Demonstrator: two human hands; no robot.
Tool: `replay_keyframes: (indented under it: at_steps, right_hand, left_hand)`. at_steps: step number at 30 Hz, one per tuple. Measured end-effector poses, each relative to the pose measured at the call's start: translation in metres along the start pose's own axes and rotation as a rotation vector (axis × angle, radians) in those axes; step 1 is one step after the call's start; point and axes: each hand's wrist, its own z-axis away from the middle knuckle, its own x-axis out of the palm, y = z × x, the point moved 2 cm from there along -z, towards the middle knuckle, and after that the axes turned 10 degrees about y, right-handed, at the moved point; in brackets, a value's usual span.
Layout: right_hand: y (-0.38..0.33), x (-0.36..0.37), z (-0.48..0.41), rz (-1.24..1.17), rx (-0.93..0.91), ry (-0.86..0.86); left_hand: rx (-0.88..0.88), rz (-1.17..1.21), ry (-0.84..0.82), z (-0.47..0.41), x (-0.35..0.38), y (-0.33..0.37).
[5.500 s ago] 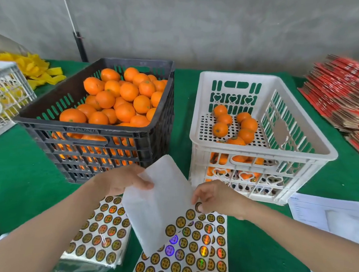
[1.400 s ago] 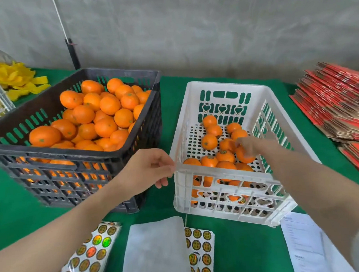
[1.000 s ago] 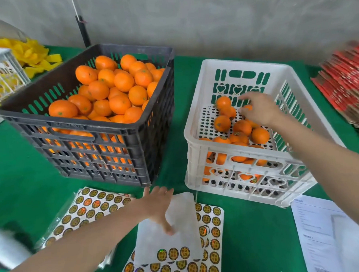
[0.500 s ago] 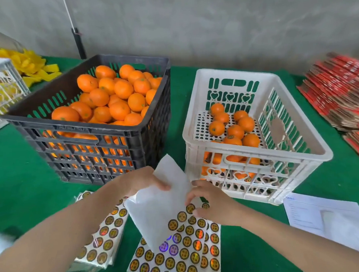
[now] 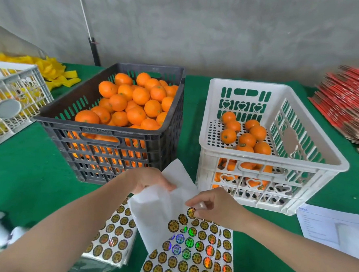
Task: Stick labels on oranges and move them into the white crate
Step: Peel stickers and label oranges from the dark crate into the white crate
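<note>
We are seeing the sheet of round gold labels (image 5: 188, 255) lying just in front of the white crate (image 5: 270, 157). Its bare white upper part is lifting in our left hand (image 5: 149, 179), and our right hand (image 5: 216, 207) is pinching one label (image 5: 191, 212) in its top row. A few oranges (image 5: 247, 139) are sitting in the white crate. The other oranges (image 5: 135, 115) are heaping in the black crate (image 5: 111, 129) beside it.

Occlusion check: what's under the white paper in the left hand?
Visible: label sheets poke out beneath the white paper, which the left hand grips. Rows of round labels show, and the right hand pinches one label. The sheets' upper rows are covered.
</note>
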Motion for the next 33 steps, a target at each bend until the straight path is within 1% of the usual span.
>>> replay_keyframes:
  at_steps: [6, 9, 10, 13, 15, 17, 21, 26, 30, 33]
  right_hand:
    - [-0.004, 0.006, 0.004, -0.043, 0.027, 0.071]
    - [-0.003, 0.004, 0.005, -0.073, 0.033, 0.082]
    - [-0.004, 0.004, 0.006, -0.067, 0.027, 0.081]
    - [-0.003, 0.004, 0.008, -0.042, 0.021, 0.1]
    - [-0.003, 0.003, 0.008, -0.046, 0.022, 0.128]
    - [-0.003, 0.001, 0.008, -0.066, 0.02, 0.139]
    - [0.001, 0.002, 0.012, -0.096, 0.032, 0.141]
    - [-0.003, 0.003, 0.014, -0.099, -0.003, 0.152]
    - [-0.003, 0.0, 0.014, -0.138, 0.015, 0.144]
    - [-0.003, -0.001, 0.014, -0.138, 0.02, 0.187]
  left_hand:
    - [0.011, -0.062, -0.028, -0.009, -0.002, -0.002]
    - [-0.006, -0.057, -0.036, -0.015, -0.003, -0.002]
    - [-0.023, -0.052, -0.06, -0.016, -0.002, -0.001]
    - [-0.116, 0.016, -0.204, -0.016, 0.002, 0.0]
    - [-0.133, 0.023, -0.252, -0.016, 0.004, 0.001]
    - [-0.136, 0.021, -0.279, -0.015, 0.005, 0.002]
    - [-0.148, 0.096, -0.324, -0.015, 0.005, 0.003]
    - [-0.129, 0.025, -0.315, -0.017, 0.004, 0.003]
    - [-0.084, 0.123, -0.337, -0.016, 0.003, 0.002]
    - [-0.063, 0.23, -0.377, -0.016, 0.002, 0.002]
